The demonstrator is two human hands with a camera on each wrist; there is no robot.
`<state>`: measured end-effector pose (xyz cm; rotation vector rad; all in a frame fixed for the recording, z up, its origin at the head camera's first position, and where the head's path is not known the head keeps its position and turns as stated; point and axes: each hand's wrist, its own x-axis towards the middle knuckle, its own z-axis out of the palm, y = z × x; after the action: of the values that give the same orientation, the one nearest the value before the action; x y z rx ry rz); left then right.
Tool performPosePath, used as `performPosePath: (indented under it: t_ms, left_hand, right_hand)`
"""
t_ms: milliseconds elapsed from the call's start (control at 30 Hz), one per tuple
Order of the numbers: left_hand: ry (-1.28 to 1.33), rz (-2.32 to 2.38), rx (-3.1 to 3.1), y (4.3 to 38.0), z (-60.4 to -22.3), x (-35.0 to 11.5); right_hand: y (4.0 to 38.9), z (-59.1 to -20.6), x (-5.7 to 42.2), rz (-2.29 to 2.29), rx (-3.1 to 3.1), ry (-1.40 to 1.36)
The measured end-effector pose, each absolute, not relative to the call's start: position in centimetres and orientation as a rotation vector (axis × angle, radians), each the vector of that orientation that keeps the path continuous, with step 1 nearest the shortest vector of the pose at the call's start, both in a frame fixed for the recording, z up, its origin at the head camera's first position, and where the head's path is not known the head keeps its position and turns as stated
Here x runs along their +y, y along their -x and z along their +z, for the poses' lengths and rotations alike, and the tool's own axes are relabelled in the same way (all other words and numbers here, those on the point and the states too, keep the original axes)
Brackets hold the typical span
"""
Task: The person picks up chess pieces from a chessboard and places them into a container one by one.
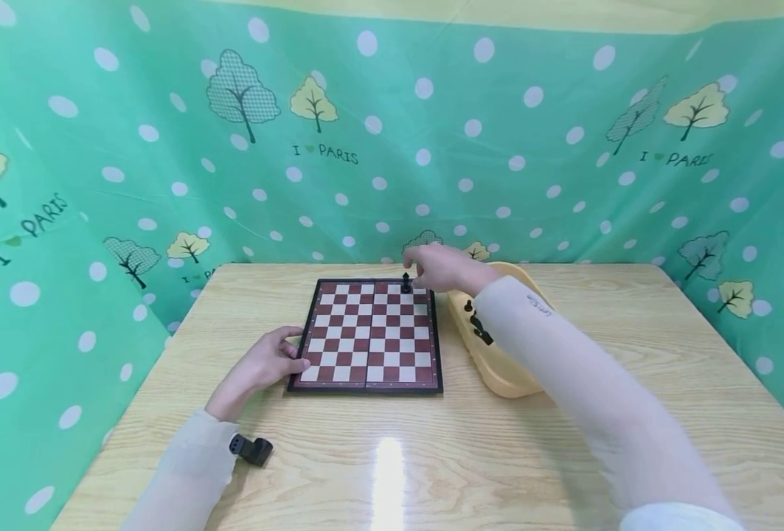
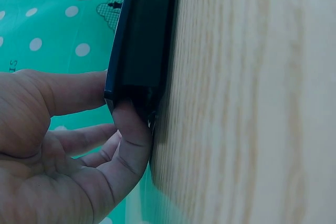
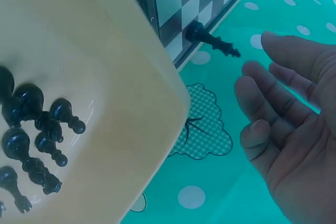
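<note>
A chessboard (image 1: 369,335) with brown and white squares and a dark frame lies flat on the table. Its left edge is between the thumb and index finger of my left hand (image 1: 271,360); in the left wrist view the thumb (image 2: 79,93) rests at the top rim and the index finger bends against the side. One tall black chess piece (image 3: 212,39) with a pointed crown stands upright near the board's far edge. Close by it hovers my right hand (image 1: 441,267), fingers loosely bent, a gap showing between them and the piece in the right wrist view.
To the right of the board stands a yellow tray (image 1: 507,380), partly behind my right forearm, with several black chess pieces (image 3: 31,140) lying in it. A green patterned curtain (image 1: 392,147) hangs behind the wooden table (image 1: 325,457). A small black device (image 1: 251,449) sits at my left wrist.
</note>
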<state>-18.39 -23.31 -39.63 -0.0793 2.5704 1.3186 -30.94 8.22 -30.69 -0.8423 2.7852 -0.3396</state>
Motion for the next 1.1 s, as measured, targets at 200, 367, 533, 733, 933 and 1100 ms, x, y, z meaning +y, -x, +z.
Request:
performPosePath:
  t_ms: [200,367,533,733,933,1100]
  left_hand:
    - [0.078,1.324,2.570,18.3,-39.7,-23.3]
    - [0.080,1.335,2.566,18.2,-39.7,-23.2]
    - [0.081,1.311,2.590,18.3,-39.7,-23.2]
    - [0.077,1.290,2.608,18.3,-39.8,-23.3]
    - [0.086,1.304,2.598,18.3,-39.8,-23.3]
    - [0.079,1.308,2.599,18.3,-39.9,-23.3]
  right_hand:
    - [31.7,-31.2,7.6,-0.361,2.766,0.816]
    - [32.1,-31.5,7.1,-0.366,2.754,0.819]
    - [32.7,-31.8,7.0,-0.333,2.741,0.821]
    - [33.5,-32.3,6.9,-0.250,2.727,0.858]
    - [33.9,-33.0,6.4,-0.128,2.708,0.921]
    - [34.1,-33.5,6.2,-0.080,2.730,0.929]
